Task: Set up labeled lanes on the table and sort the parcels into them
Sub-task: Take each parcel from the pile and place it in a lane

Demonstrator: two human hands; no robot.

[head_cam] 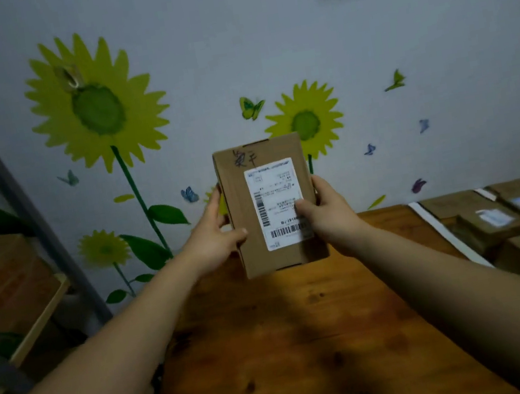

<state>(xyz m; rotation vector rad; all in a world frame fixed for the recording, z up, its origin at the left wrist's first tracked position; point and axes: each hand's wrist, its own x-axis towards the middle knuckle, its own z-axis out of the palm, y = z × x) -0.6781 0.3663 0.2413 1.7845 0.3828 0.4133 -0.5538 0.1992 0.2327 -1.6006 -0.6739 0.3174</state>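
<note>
A small brown cardboard parcel is held up above the wooden table, its white shipping label with barcodes facing me and handwriting on its top edge. My left hand grips its left side, thumb on the front. My right hand grips its right side, thumb pressed on the label. Several more labelled parcels lie in rows on the table's right end, beside a white strip lying on the tabletop.
A metal shelf rack with cardboard boxes stands at the left, close to the table's edge. The wall behind carries sunflower and butterfly stickers.
</note>
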